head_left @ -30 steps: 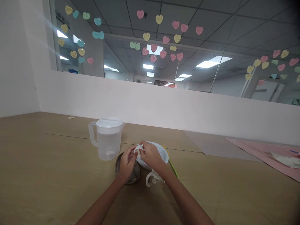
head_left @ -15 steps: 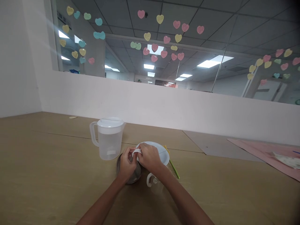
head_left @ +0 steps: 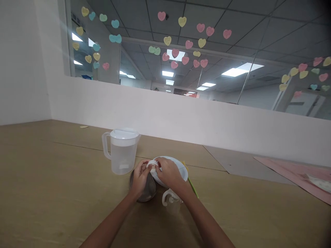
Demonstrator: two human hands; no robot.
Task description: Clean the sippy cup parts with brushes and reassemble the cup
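Between both hands is a small round white cap-like piece (head_left: 152, 166), its opening partly facing me. My left hand (head_left: 140, 177) pinches its left side, and my right hand (head_left: 168, 171) has its fingers on the right side. Under my left hand lies a dark metal bowl (head_left: 148, 191). Behind my right hand is a white plate (head_left: 181, 167), partly covered by it. A clear plastic vessel with white curved handles (head_left: 167, 199) stands below my right wrist, half hidden by the forearm.
A translucent lidded pitcher (head_left: 123, 153) stands left of the bowl. A green and yellow stick-like tool (head_left: 192, 187) lies right of the plate, partly behind my arm. Farther right a pink sheet (head_left: 287, 170) bears a white packet (head_left: 319, 182). A white wall (head_left: 165, 113) closes the back.
The white piece has turned, so more of its round face shows, and my right fingers have shifted along its edge. The view has swung slightly left. Bowl, plate and pitcher stay in place.
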